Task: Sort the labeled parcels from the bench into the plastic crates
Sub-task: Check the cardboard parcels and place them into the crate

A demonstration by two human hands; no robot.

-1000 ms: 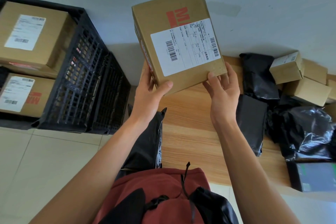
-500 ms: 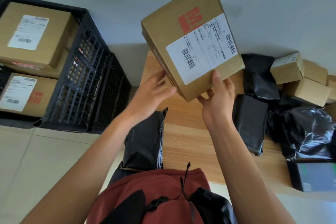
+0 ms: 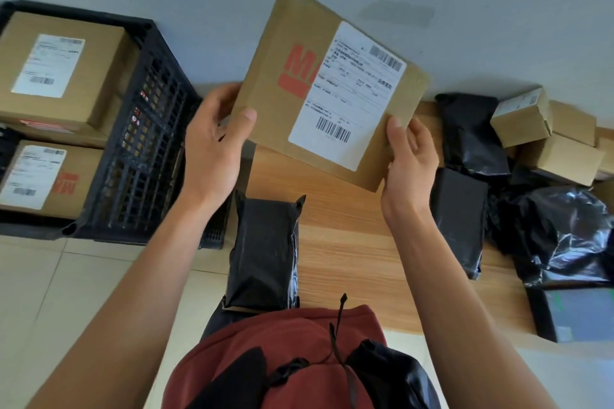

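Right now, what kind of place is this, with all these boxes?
Probably a parcel sorting room. Both hands hold a labeled cardboard box, a black crate already has boxes inside, and black mail bags wait on the wooden bench.

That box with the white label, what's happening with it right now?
A person holds the labeled cardboard box up above the wooden bench, left hand gripping one corner and right hand the other. Two similar boxes already sit in the black plastic crate to the left. Black bagged parcels and small boxes wait on the bench.
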